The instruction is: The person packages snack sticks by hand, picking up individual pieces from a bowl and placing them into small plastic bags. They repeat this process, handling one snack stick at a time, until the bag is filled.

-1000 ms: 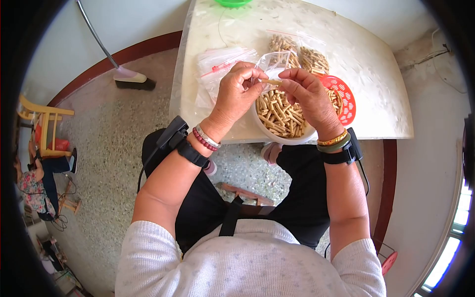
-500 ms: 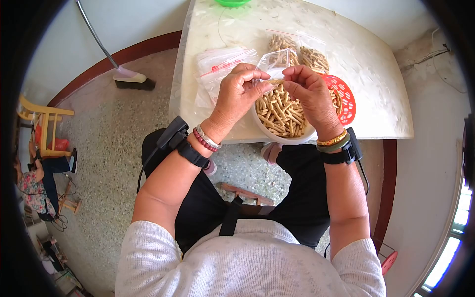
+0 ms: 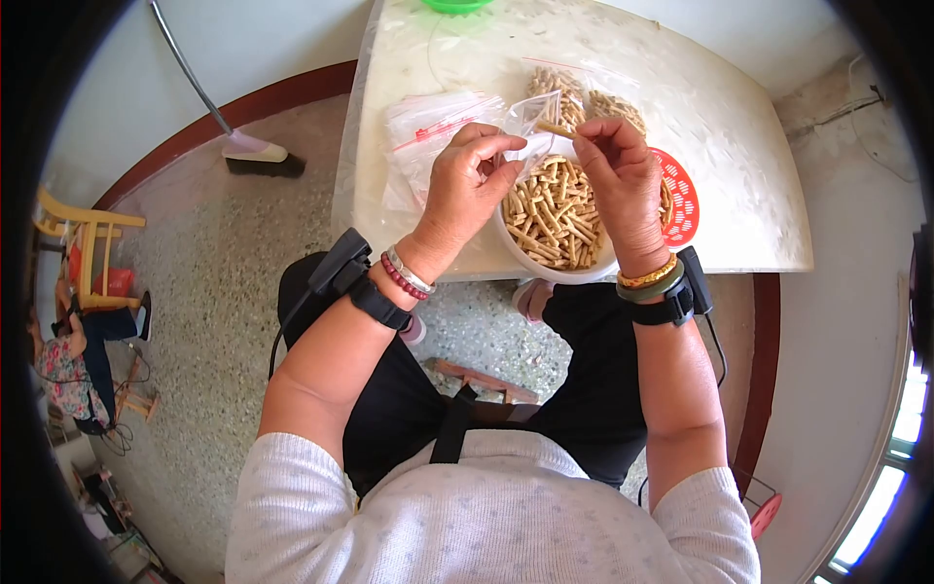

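My left hand (image 3: 471, 183) is curled at the edge of a clear plastic bag (image 3: 533, 110), with thumb and forefinger at its side. My right hand (image 3: 619, 180) pinches a short tan stick (image 3: 556, 128) between thumb and fingers, and the stick points left over the bag. Below both hands stands a white bowl (image 3: 545, 273) heaped with similar short tan sticks (image 3: 552, 216). Part of the bowl's right side is hidden by my right hand. Beside it lies a red perforated basket or lid (image 3: 685, 200), partly covered by that hand and some sticks.
Flat zip bags (image 3: 428, 131) lie in a stack on the table (image 3: 720, 127), left of the bowl. Two filled bags (image 3: 559, 86) sit behind. A green container (image 3: 455, 5) is at the far edge. A broom (image 3: 258, 156) leans left; another person (image 3: 73, 365) sits far left.
My right hand has moved slightly right, away from my left hand, and the tan stick now shows clearly in its fingers. The left hand has stayed nearly in place.
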`<state>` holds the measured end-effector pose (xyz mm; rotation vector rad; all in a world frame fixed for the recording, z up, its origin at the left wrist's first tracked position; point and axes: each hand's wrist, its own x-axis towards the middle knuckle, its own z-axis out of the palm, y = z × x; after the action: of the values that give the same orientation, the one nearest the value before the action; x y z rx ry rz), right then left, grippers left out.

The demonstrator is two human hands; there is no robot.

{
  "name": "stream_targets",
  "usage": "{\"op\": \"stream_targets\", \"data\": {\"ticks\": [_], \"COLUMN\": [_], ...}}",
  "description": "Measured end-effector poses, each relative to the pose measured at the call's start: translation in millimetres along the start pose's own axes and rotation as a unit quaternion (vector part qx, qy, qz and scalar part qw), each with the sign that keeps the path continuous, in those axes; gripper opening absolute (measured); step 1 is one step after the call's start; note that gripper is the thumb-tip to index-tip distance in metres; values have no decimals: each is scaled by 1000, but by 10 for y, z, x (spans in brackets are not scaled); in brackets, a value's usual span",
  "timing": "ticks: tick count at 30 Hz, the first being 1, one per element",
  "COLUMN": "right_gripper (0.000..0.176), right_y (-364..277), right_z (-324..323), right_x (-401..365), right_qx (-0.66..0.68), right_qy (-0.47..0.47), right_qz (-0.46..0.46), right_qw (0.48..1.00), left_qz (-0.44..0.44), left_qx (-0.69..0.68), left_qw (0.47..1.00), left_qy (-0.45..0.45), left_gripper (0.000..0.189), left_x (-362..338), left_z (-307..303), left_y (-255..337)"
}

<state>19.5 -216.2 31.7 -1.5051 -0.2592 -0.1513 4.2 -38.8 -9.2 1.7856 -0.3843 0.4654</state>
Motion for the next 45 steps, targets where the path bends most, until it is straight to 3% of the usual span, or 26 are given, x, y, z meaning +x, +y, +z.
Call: {"op": "stream_targets", "data": {"ticks": [1, 2, 4, 6, 11, 13, 17, 20, 22, 26, 28, 30, 32, 33, 35, 40, 42, 45], "right_gripper": [8, 10, 12, 10, 11, 16, 19, 20, 22, 25, 28, 21, 16, 16, 14, 27, 31, 37], "right_y": [-54, -105, -123, -91, -68, -91, 4, -2, 48, 18, 11, -36, 87, 127, 230, 301, 183, 218], "right_z": [9, 19, 78, 91, 123, 147, 53, 31, 68, 59, -71, -198, -391, -455, -565, -364, -205, -184], "right_x": [0, 4, 16, 34, 20, 8, 22, 56, 62, 151, 225, 205, 260, 260, 243, 166, 129, 123], "right_qx": [-165, -325, -355, -452, -484, -432, -428, -478, -512, -520, -371, -213, -272, -272, -457, -553, -602, -626], "right_qy": [7, 14, 8, -43, -95, -109, -137, -158, -103, -70, -66, 11, 0, 0, -121, -147, -173, -198], "right_qz": [-78, -153, -178, -300, -255, -204, -158, -205, -270, -311, -269, -54, 36, 36, 47, 101, 165, 121], "right_qw": [983, 933, 918, 839, 832, 872, 879, 839, 809, 793, 886, 975, 962, 962, 880, 814, 762, 745], "left_qz": [-5, -11, 7, 24, 27, 23, 24, 13, 24, 24, 15, 7, 3, 3, -3, 10, 9, 9], "left_qx": [9, 18, 29, 39, 16, 14, 33, 64, 71, 58, 58, 57, 36, 36, 20, 14, 7, 4], "left_qw": [1000, 1000, 1000, 999, 999, 999, 996, 995, 995, 998, 998, 998, 999, 999, 1000, 1000, 1000, 1000], "left_qy": [0, 0, 1, 1, 21, 30, 77, 76, 65, 31, 24, 20, 6, 7, -2, -7, -6, -8], "left_gripper": [22, 26, 27, 29, 38, 40, 44, 44, 44, 44, 43, 43, 40, 40, 38, 37, 37, 38], "left_x": [-2, -3, -18, -29, -18, -12, 38, 71, 54, 58, 44, 38, 20, 8, -1, -13, -18, -19], "left_z": [6, 14, 39, 57, 58, 42, -7, -20, 26, 55, 54, 54, 54, 56, 70, 77, 76, 62], "left_y": [-4, -7, -4, 8, -8, -12, -25, -71, -90, -131, -135, -119, -56, -55, -52, -72, -68, -63]}}
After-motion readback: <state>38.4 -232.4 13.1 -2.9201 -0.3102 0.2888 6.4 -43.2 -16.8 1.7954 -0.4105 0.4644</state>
